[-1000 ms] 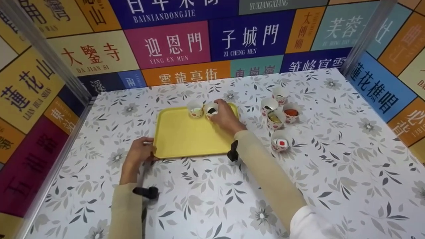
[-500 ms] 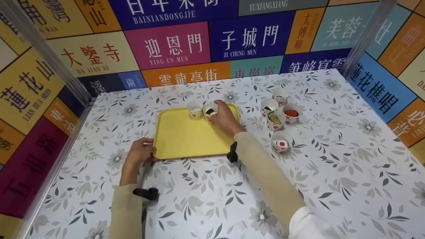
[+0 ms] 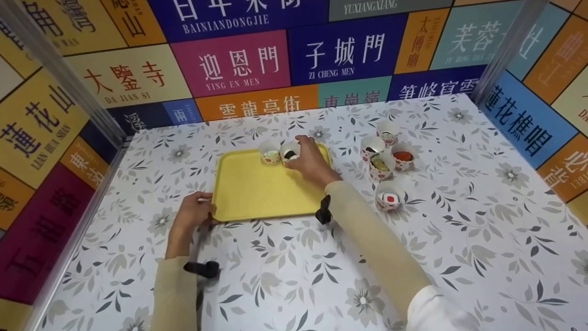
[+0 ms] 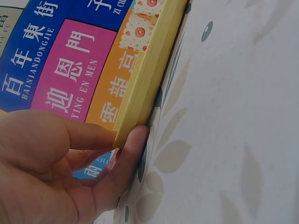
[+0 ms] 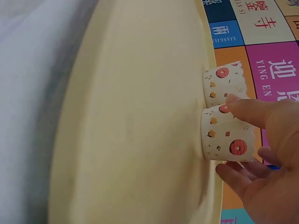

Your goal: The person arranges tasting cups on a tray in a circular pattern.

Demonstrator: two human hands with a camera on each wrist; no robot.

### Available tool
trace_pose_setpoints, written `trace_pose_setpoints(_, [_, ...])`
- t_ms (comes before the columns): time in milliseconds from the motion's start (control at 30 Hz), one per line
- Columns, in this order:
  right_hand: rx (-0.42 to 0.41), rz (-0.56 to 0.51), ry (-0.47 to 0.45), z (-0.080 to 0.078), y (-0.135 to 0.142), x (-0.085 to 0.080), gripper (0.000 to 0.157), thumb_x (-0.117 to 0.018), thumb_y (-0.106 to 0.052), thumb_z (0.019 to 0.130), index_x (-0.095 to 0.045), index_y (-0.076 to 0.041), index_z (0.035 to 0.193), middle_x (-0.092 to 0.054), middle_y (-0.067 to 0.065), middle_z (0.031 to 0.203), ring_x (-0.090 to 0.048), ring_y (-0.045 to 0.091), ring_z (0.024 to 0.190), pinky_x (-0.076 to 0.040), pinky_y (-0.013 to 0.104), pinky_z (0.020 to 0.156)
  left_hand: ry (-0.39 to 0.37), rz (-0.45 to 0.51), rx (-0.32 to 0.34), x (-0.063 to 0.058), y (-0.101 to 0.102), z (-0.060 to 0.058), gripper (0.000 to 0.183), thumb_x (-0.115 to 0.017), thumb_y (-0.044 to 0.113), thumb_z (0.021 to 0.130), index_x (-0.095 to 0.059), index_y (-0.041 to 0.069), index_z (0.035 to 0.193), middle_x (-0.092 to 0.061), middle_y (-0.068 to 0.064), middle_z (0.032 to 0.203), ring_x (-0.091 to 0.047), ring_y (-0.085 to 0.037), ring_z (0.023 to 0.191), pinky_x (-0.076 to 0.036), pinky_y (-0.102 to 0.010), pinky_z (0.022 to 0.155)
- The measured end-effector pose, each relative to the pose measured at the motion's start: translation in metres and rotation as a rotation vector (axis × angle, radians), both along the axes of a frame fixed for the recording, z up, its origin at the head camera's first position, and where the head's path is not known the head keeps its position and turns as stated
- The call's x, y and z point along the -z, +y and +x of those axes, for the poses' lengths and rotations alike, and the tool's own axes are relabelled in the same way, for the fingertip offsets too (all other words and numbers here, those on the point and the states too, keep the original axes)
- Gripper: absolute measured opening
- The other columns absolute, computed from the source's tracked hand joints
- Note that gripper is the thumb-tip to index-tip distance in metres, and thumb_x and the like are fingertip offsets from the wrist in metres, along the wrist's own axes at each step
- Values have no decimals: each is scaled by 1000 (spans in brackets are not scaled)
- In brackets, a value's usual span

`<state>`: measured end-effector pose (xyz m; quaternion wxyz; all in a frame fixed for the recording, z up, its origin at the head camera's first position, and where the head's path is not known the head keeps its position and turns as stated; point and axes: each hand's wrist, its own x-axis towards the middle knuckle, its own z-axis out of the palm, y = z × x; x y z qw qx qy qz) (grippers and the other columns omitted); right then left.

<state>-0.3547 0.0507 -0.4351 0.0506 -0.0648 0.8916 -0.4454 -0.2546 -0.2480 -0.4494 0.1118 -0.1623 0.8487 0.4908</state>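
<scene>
My left hand (image 3: 195,210) grips the near-left corner of a yellow tray (image 3: 257,193). In the left wrist view the tray's rim (image 4: 145,88) sits between thumb and fingers. At the tray's far edge my right hand (image 3: 312,161) reaches round a paper cup (image 3: 288,153) with black and white contents. The right wrist view has that patterned cup (image 5: 226,135) upright between thumb and fingers. The thumb lies along it, and the other fingertips are close to its opposite side. A second paper cup (image 3: 270,154) with pale contents stands directly to its left.
Right of the tray stand several more paper cups, including one with orange-red contents (image 3: 403,157), one with greenish contents (image 3: 380,165) and one with a red-and-white piece (image 3: 388,197). The table (image 3: 275,276) has a floral cover. Printed panels (image 3: 243,62) enclose the back and sides.
The cup at my right hand has shifted slightly left, closer to the other cup, and the thumb has moved a little left with it. My left hand stays at the tray corner.
</scene>
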Motion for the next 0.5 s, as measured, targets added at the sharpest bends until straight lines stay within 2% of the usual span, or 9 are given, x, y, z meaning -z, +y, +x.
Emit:
trace_pose_setpoints(333, [-22, 3, -14, 1, 5, -8, 76, -74, -10, 89, -33, -5, 152, -41, 17, 150, -45, 28, 138, -44, 38, 113, 4, 10, -20, 1, 0, 0, 48, -52, 1, 92, -51, -4, 140, -58, -28, 130, -66, -16, 80, -60, -26, 65])
trace_pose_setpoints(500, [-31, 12, -4, 3, 7, -8, 75, -72, -10, 89, -32, -4, 153, -41, 18, 150, -47, 29, 136, -46, 39, 111, 9, 30, 2, 0, 1, 2, 49, -50, 2, 93, -48, -5, 141, -57, -29, 131, -66, -15, 78, -61, -26, 65])
